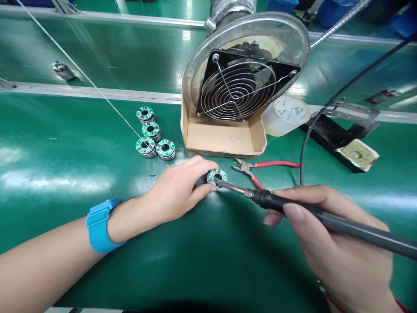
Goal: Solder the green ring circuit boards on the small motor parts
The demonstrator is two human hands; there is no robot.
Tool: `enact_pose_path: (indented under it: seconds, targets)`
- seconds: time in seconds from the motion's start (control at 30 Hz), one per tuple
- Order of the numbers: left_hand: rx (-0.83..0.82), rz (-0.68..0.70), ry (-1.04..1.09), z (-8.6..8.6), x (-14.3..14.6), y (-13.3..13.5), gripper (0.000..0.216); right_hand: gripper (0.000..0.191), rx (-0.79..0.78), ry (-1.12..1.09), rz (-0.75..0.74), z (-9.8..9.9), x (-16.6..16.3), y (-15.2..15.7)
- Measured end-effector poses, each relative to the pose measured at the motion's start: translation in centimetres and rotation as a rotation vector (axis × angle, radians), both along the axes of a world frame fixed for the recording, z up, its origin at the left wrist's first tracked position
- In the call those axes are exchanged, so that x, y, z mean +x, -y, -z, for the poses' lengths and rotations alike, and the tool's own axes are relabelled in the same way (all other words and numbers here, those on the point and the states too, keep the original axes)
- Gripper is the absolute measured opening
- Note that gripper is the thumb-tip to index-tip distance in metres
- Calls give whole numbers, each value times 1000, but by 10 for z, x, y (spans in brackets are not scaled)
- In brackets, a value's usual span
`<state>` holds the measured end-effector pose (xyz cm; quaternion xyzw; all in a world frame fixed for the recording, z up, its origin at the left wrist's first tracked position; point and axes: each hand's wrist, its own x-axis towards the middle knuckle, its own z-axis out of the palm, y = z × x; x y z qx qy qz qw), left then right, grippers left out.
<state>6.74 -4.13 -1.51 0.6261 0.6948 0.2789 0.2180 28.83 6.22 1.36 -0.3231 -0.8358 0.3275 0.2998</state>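
My left hand (177, 187), with a blue band on its wrist, grips a small motor (201, 180) between thumb and fingers. A round green circuit board (223, 176) with a dark centre caps the motor and faces right and up. In my right hand (339, 243) is a dark-handled soldering iron (293, 205), its fingers closed round the grip. The iron's metal tip reaches the board near its centre; whether it touches, I cannot tell. Behind the left hand stand several motors (145, 147) topped with the same green boards.
A fan with a wire guard (234, 98) leans over an open cardboard box (224, 137). Red-handled cutters (249, 167) lie just beyond the iron. At the right are a tape roll (286, 115), a soldering stand with a sponge (358, 154) and a black cable (302, 156).
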Motion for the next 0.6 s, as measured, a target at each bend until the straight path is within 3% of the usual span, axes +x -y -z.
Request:
enact_pose_path:
  seconds: [0.27,0.4,0.5,0.57,0.6]
  targets:
    - [-25,-3,-3,1,-1,1,29,14,-56,22,57,-3,2,4]
    - [-27,5,18,0,-1,1,30,16,-80,-27,188,-2,3,-6]
    - [-70,-3,6,0,1,1,48,20,238,-24,241,5,4,-36]
    - [-105,0,-32,2,2,0,58,30,510,107,157,12,5,-62]
    - [-114,8,-49,3,3,0,56,36,539,176,93,17,7,-74]
